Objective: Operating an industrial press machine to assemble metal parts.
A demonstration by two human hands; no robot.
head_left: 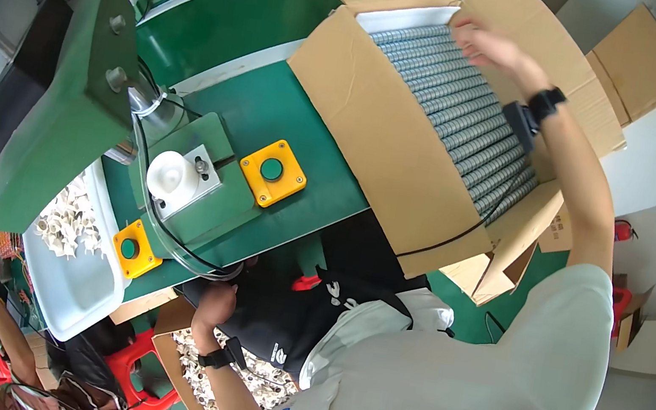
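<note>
With the right hand (486, 48), hovered over the far end of the open cardboard carton (392, 151), above the rows of ridged grey rods (455, 105) packed inside. Had the fingers loosely curled there, blurred by motion; could not tell whether grasping anything. Held the left hand (216, 305) low at the near edge of the green table (271, 106), near the lower box (174, 318) of small white parts (191, 365); could not tell whether released or clenched, the fingers partly hidden. Had on the table a green press (75, 92), a round white fixture (174, 177) and two yellow button boxes (273, 172), with a pale tray (85, 300) of off-white pieces (71, 229) beside the nearer one.
</note>
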